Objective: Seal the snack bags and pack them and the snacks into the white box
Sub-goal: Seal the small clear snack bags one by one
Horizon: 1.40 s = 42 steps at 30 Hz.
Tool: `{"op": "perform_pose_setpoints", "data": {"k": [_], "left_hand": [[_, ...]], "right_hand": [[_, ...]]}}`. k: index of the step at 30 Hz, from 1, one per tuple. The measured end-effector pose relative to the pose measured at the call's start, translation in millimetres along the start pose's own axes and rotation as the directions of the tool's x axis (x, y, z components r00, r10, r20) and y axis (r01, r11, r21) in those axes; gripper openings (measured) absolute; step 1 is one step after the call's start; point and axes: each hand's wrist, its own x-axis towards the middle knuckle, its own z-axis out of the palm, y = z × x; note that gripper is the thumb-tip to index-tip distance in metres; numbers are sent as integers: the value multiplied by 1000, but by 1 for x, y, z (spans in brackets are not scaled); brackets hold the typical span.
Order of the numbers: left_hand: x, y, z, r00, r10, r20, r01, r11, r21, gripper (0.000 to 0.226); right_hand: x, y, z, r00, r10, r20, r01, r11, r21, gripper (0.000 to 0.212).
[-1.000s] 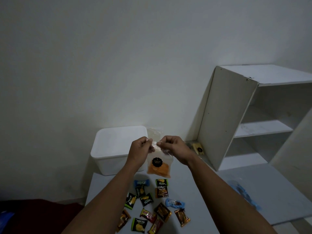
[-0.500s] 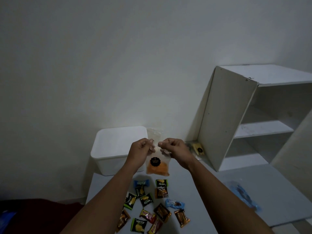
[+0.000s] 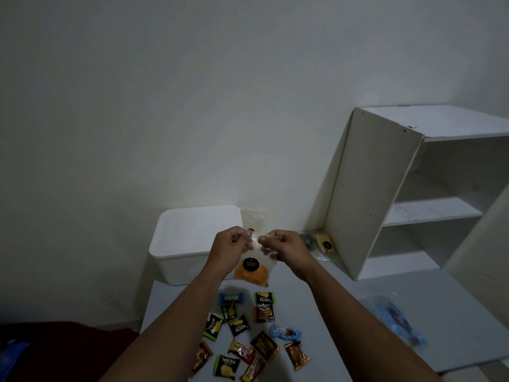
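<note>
Both hands hold a clear snack bag with orange chips and a black round label in the air above the table. My left hand pinches the bag's top edge at its left end, and my right hand pinches the same edge at its right end. The white box, lid on, stands at the back left of the table just behind my left hand. Several small wrapped snacks lie scattered on the table below the bag. Another clear bag leans on the wall behind the box.
A white shelf unit stands at the right, with a yellow snack bag at its foot. A blue plastic bag lies on the table at the right. The table's left edge drops to a dark floor.
The bag and both hands rose slightly and moved back toward the box. My fingertips have drawn closer together along the bag's top edge.
</note>
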Motion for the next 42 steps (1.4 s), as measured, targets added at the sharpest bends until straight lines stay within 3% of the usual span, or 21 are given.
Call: {"op": "perform_pose_setpoints", "data": {"k": [4, 8, 11, 14, 16, 17, 18, 21, 26, 29, 34, 42], "left_hand": [[1, -3, 0, 1000, -19, 3, 19, 998, -57, 34], [0, -4, -4, 998, -63, -3, 62, 993, -99, 36], [0, -11, -8, 997, -73, 13, 74, 997, -29, 35], [-1, -20, -5, 987, 10, -160, 26, 974, 224, 26], [-4, -18, -2, 936, 31, -351, 67, 963, 263, 30], [-4, -16, -1, 925, 14, -380, 83, 967, 239, 35], [-3, -12, 1, 940, -37, -338, 102, 979, 177, 41], [-3, -2, 8, 968, -246, -47, 239, 963, -124, 42], [-3, 1, 11, 964, -266, -15, 254, 936, -243, 33], [-3, 0, 7, 966, -258, -15, 250, 946, -205, 27], [1, 0, 6, 973, -223, 61, 228, 966, -122, 26], [12, 0, 6, 973, -122, 194, 110, 991, 70, 31]], "right_hand": [[4, 1, 1, 999, -40, 7, 40, 999, 9, 19], [1, -2, -2, 999, 30, 13, -30, 1000, 10, 20], [0, 4, 0, 1000, 0, -21, 0, 1000, -16, 19], [0, 9, 3, 999, 14, -51, -18, 996, -91, 19], [1, 9, 5, 997, 26, -73, -33, 994, -104, 20], [1, 10, 6, 996, 19, -88, -29, 994, -108, 20], [1, 10, 8, 995, 5, -101, -17, 992, -122, 20], [0, 11, 16, 992, -107, -65, 91, 972, -214, 19], [-7, 7, 26, 982, -188, -14, 183, 969, -167, 20], [-8, 5, 29, 980, -201, -2, 198, 967, -157, 19], [-3, 1, 25, 994, -91, -53, 84, 990, -115, 17], [11, 4, 13, 988, -63, -138, 28, 970, -240, 19]]}}
